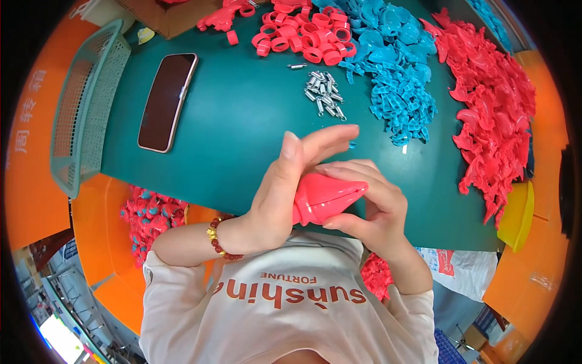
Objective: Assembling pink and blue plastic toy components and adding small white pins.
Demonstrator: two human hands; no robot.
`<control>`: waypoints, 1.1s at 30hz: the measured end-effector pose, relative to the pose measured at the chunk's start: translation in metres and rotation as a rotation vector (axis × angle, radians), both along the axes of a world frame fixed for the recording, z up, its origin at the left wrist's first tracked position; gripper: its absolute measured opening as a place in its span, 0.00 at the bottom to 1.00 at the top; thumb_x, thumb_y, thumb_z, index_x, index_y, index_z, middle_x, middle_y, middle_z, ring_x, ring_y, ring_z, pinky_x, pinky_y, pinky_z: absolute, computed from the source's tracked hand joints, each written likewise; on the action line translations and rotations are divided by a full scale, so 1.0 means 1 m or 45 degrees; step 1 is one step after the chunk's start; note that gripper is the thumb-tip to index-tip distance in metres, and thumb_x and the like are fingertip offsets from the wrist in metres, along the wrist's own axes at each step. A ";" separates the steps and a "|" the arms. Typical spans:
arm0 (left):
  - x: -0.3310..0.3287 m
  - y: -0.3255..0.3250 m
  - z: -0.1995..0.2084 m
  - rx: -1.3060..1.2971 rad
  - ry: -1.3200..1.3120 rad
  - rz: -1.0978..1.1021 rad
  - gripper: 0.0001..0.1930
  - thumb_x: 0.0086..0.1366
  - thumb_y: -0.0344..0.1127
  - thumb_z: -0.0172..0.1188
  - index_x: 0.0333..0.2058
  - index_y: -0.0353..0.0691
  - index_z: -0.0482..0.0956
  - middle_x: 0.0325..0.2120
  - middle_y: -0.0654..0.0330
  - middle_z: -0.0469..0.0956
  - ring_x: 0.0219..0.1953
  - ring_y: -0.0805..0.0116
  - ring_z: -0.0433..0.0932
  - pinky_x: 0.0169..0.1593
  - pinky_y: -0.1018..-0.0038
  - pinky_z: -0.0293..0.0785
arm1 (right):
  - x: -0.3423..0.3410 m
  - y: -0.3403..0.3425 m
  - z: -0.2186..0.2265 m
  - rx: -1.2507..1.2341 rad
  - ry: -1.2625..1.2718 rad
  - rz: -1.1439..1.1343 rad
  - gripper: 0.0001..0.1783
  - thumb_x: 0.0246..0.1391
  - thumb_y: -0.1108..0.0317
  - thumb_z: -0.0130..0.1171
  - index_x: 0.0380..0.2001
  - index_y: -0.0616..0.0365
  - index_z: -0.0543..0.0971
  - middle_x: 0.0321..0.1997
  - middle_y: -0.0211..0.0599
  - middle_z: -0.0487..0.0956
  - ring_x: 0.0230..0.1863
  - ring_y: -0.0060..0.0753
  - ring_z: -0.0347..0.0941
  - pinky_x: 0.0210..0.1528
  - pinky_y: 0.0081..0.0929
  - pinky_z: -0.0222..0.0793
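Observation:
Close to my chest, at the table's near edge, my right hand point(383, 212) grips a glossy red plastic toy piece point(327, 195) between thumb and fingers. The piece tapers to a point toward the right and has a dark seam along its side. Against its wider left end lies the palm of my left hand point(274, 197), its fingers stretched out and the thumb raised. Part of that end is hidden behind the palm. Beyond my hands, small metal springs point(324, 91) lie in a loose heap, with one spring point(297, 66) apart from it.
On the green table point(224, 133) are red rings point(309, 36), a pile of blue parts point(397, 85) and red shells point(494, 115) at right. A phone point(168, 103) and green basket point(85, 103) are left. An orange bin point(100, 233) holds red-and-blue pieces; a yellow container point(517, 215) hangs right.

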State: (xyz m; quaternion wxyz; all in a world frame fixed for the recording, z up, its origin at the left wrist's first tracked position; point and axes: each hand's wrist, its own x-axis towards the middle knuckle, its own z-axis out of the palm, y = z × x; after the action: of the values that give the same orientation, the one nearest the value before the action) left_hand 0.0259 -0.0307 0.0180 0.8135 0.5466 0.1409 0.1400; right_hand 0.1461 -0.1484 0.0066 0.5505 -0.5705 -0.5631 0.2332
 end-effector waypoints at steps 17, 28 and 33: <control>-0.015 0.012 0.003 0.176 -0.095 -0.238 0.16 0.64 0.34 0.53 0.48 0.33 0.72 0.57 0.42 0.63 0.56 0.57 0.68 0.56 0.66 0.66 | -0.017 0.001 -0.013 -0.011 -0.096 -0.024 0.34 0.35 0.62 0.74 0.48 0.62 0.74 0.47 0.43 0.75 0.46 0.43 0.71 0.45 0.29 0.69; -0.250 0.094 0.016 0.524 0.688 0.049 0.14 0.54 0.39 0.60 0.22 0.31 0.77 0.27 0.51 0.80 0.26 0.64 0.77 0.31 0.73 0.73 | 0.014 -0.022 0.004 -0.184 -0.041 -0.226 0.25 0.45 0.73 0.63 0.50 0.61 0.73 0.47 0.45 0.76 0.39 0.33 0.74 0.35 0.24 0.73; -0.265 0.090 -0.057 0.786 1.763 -0.391 0.12 0.54 0.38 0.65 0.31 0.33 0.80 0.27 0.61 0.81 0.29 0.73 0.78 0.34 0.75 0.74 | 0.010 -0.010 0.006 -0.249 -0.258 -0.144 0.13 0.47 0.80 0.59 0.39 0.62 0.79 0.39 0.41 0.79 0.33 0.29 0.75 0.32 0.21 0.72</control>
State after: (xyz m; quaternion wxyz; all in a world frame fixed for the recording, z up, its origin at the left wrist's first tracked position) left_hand -0.2392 0.0592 -0.0390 0.3610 0.7250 0.4946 -0.3152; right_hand 0.1557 -0.1579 0.0127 0.4449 -0.6729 -0.5572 0.1968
